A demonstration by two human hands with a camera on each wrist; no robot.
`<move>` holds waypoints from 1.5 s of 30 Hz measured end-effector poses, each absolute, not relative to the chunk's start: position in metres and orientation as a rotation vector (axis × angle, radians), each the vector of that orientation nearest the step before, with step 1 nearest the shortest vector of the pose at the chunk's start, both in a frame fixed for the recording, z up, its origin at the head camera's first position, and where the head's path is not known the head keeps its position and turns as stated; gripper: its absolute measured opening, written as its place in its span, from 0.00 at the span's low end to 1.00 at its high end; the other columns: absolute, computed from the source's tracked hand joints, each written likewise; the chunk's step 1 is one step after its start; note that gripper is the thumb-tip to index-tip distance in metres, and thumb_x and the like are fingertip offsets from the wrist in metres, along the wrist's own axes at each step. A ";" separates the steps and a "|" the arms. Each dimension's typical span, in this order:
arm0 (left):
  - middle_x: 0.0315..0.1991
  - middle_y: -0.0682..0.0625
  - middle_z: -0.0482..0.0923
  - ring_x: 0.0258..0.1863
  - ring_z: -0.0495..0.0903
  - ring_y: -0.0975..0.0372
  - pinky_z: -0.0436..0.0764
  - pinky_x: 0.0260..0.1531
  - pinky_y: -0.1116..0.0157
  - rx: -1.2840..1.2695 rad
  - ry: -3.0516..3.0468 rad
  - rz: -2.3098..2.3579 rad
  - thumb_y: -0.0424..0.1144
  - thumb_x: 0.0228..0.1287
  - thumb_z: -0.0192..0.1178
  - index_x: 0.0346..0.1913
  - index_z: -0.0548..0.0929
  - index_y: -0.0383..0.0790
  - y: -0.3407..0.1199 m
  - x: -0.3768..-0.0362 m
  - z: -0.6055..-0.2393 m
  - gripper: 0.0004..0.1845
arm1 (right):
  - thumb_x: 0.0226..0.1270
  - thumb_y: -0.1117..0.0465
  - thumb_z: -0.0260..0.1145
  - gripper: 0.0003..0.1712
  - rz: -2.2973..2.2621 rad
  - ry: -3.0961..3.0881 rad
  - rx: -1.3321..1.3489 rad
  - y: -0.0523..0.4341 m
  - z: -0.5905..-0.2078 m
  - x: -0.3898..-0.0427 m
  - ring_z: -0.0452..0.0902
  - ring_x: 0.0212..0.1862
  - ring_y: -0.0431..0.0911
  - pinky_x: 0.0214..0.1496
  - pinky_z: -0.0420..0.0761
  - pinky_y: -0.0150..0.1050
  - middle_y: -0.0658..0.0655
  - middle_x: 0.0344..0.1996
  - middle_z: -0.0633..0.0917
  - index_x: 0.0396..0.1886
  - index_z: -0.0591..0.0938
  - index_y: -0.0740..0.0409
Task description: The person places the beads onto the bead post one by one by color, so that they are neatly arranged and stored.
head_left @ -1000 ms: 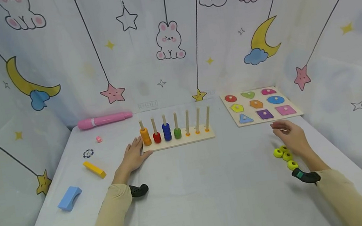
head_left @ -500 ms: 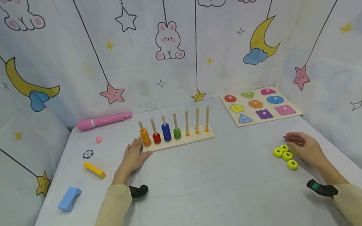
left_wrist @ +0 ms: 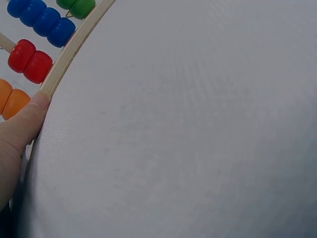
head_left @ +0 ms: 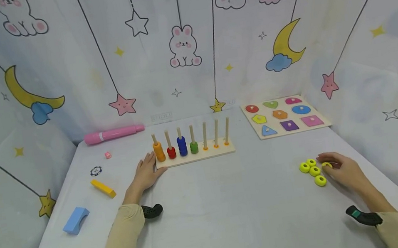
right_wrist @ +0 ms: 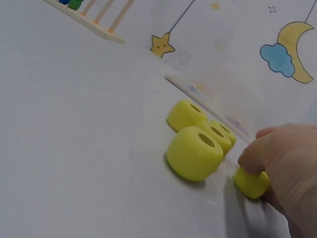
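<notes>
A wooden peg board (head_left: 203, 155) carries orange, red, blue and green beads on its left pegs. My left hand (head_left: 144, 175) rests against its left end, fingers straight and thumb touching the front edge. The left wrist view shows that thumb (left_wrist: 32, 116) beside the orange beads (left_wrist: 16, 103). At the right, my right hand (head_left: 345, 169) pinches a yellow bead (head_left: 327, 165) between thumb and fingers. In the right wrist view this yellow bead (right_wrist: 250, 183) is low at the tabletop, partly hidden by the hand. Several loose yellow beads (head_left: 314, 171) lie just left of it.
A shape puzzle (head_left: 266, 135) lies at the back right. On the left are a pink tube-shaped toy (head_left: 117, 133), a small pink piece (head_left: 108, 155), a round chip (head_left: 96, 171), a yellow block (head_left: 103, 188) and a blue arched block (head_left: 76, 220). Patterned cloth surrounds the table.
My right hand has moved from near the puzzle down and to the right, beside the yellow beads, and now pinches one. My left hand stays at the peg board.
</notes>
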State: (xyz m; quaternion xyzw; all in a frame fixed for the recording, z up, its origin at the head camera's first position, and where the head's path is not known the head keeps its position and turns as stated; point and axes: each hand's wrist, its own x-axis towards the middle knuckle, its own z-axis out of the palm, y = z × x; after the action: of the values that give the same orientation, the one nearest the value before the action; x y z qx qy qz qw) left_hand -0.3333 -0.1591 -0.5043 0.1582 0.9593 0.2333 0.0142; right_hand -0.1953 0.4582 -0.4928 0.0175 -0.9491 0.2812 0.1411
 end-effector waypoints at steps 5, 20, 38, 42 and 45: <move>0.72 0.34 0.48 0.72 0.43 0.44 0.38 0.68 0.46 0.505 3.006 0.728 0.54 0.68 0.53 0.71 0.52 0.25 -0.161 -0.335 -0.503 0.42 | 0.66 0.58 0.64 0.21 0.790 -2.714 0.018 0.466 -0.496 -0.195 0.71 0.46 0.26 0.40 0.65 0.09 0.62 0.44 0.84 0.56 0.76 0.62; 0.72 0.35 0.47 0.72 0.42 0.45 0.37 0.68 0.46 0.474 2.990 0.732 0.55 0.68 0.52 0.71 0.51 0.27 -0.158 -0.329 -0.503 0.42 | 0.65 0.54 0.65 0.24 1.157 -2.539 0.250 0.412 -0.465 -0.258 0.80 0.44 0.36 0.43 0.74 0.17 0.56 0.44 0.85 0.56 0.75 0.61; 0.72 0.34 0.47 0.72 0.43 0.44 0.39 0.68 0.45 0.488 3.005 0.736 0.54 0.68 0.53 0.71 0.52 0.26 -0.158 -0.330 -0.505 0.42 | 0.61 0.71 0.65 0.19 1.327 -2.401 0.824 0.206 -0.355 -0.342 0.80 0.47 0.56 0.51 0.79 0.40 0.67 0.43 0.83 0.53 0.76 0.70; 0.72 0.34 0.48 0.72 0.43 0.44 0.39 0.68 0.46 0.496 2.999 0.749 0.53 0.68 0.54 0.71 0.52 0.25 -0.157 -0.329 -0.505 0.42 | 0.62 0.67 0.66 0.19 1.346 -2.428 0.860 0.185 -0.371 -0.365 0.81 0.46 0.49 0.53 0.78 0.40 0.62 0.43 0.84 0.53 0.77 0.64; 0.72 0.34 0.48 0.72 0.43 0.44 0.38 0.68 0.46 0.490 3.002 0.754 0.53 0.68 0.54 0.71 0.52 0.25 -0.156 -0.329 -0.504 0.42 | 0.63 0.65 0.66 0.19 1.353 -2.458 0.861 0.174 -0.377 -0.373 0.80 0.46 0.47 0.52 0.79 0.37 0.60 0.44 0.85 0.53 0.77 0.62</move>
State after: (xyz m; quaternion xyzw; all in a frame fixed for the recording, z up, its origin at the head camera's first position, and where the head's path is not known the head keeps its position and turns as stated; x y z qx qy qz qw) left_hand -0.3287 -0.1564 -0.5041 0.1565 0.9579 0.2406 0.0039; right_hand -0.3728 0.1738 -0.3771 0.2918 -0.8331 0.4586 0.1029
